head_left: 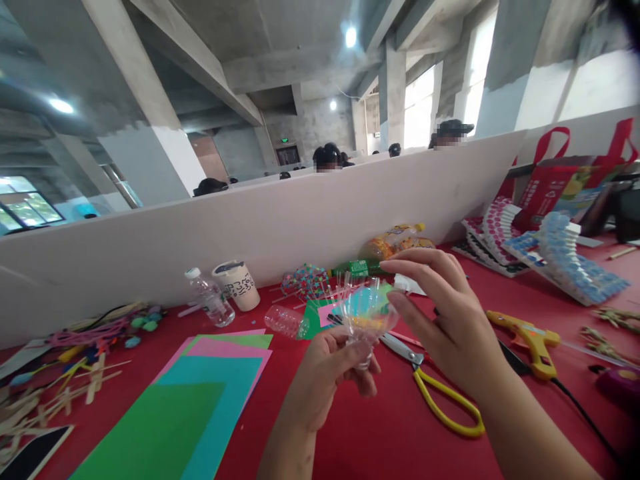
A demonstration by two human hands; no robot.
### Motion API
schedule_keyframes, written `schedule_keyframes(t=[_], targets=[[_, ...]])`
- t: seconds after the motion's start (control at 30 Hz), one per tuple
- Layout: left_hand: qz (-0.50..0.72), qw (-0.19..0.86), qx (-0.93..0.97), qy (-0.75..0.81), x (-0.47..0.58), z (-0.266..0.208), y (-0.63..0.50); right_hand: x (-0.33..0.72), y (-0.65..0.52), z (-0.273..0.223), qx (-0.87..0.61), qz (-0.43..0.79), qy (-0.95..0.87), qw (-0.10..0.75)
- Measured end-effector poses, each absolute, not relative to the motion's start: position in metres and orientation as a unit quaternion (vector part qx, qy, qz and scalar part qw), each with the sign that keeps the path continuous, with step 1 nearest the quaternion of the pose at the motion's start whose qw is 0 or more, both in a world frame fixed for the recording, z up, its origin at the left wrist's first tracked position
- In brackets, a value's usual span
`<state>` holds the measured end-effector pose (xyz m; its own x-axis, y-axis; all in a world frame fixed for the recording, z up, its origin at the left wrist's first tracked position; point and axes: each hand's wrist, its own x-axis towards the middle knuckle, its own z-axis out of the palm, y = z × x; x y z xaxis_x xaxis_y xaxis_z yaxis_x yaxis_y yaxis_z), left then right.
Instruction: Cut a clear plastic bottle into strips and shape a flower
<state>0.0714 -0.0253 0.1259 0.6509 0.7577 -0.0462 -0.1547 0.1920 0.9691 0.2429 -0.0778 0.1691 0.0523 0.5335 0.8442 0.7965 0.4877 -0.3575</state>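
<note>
My left hand (333,370) is closed around the neck of a clear plastic bottle top (367,317), whose upper part is cut into thin strips that flare outward. Just right of it hovers my right hand (447,313), fingers curved and apart; thumb and fingertips are close to the strips, and I cannot tell whether they touch one. Scissors with yellow handles (445,403) lie on the red table under my right forearm. Behind the bottle top lie coloured paper pieces (320,320) and a cut clear bottle piece (287,322).
Coloured paper sheets (170,407) lie at left, beside craft sticks (93,380) and pipe cleaners (80,337). A water bottle (210,300) and a patterned cup (237,287) stand near the white partition (150,260). At right are a yellow glue gun (535,343) and a red bag (547,187).
</note>
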Motion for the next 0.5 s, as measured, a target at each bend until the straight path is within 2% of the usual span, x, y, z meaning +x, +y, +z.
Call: schedule_keyframes(t=[0.5], targets=[[0.301,0.730,0.541,0.289,0.0726,0.1242,-0.0272,0.2427,-0.0810,0.1716,-0.479,-0.114,-0.685,0.537]])
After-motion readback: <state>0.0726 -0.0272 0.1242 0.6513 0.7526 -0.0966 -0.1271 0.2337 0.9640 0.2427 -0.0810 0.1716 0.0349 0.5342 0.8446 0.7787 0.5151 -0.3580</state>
